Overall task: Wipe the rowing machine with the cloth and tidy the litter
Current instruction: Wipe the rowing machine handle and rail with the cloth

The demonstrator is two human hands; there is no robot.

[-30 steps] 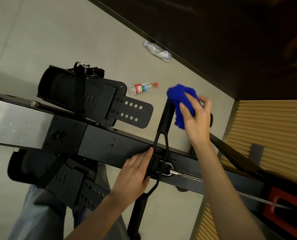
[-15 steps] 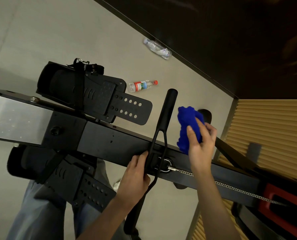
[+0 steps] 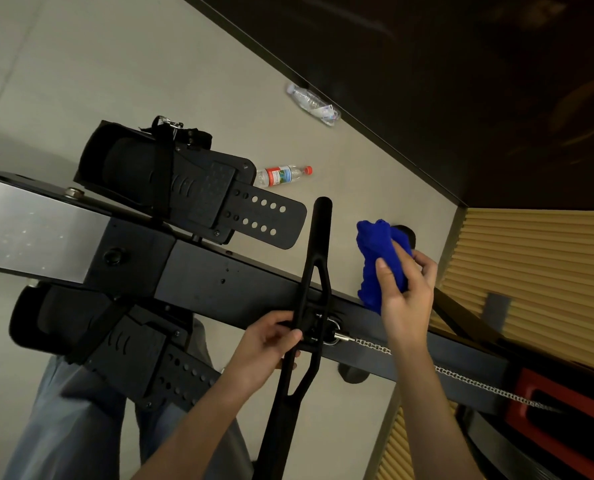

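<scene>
Gripping the black pull handle [image 3: 318, 271] at its fork, the left hand [image 3: 271, 344] had its fingers curled round one bar just below the middle of the frame. In my judgement this steadied the handle on the rowing machine [image 3: 219, 282], so it would not swing on its chain [image 3: 461, 377] under a wipe. The right hand [image 3: 404, 299], right of centre, clutched the blue cloth [image 3: 378, 258] in a tight bunch, fingers and thumb wrapped round it. The cloth stood just beside the handle's upper shaft, its lower end at the beam's far edge. Whether it touched the beam could not be told. It looked poised for the next stroke.

Two plastic bottles lay on the floor [image 3: 81, 64] as litter, neither yet picked up. A red-capped bottle [image 3: 281, 175] lay on its side above centre, just beyond the footrest [image 3: 198, 192]. A crumpled bottle [image 3: 312, 103] lay higher up against the dark wall base. Both looked clear. What they held, if anything, could not be made out.
</scene>
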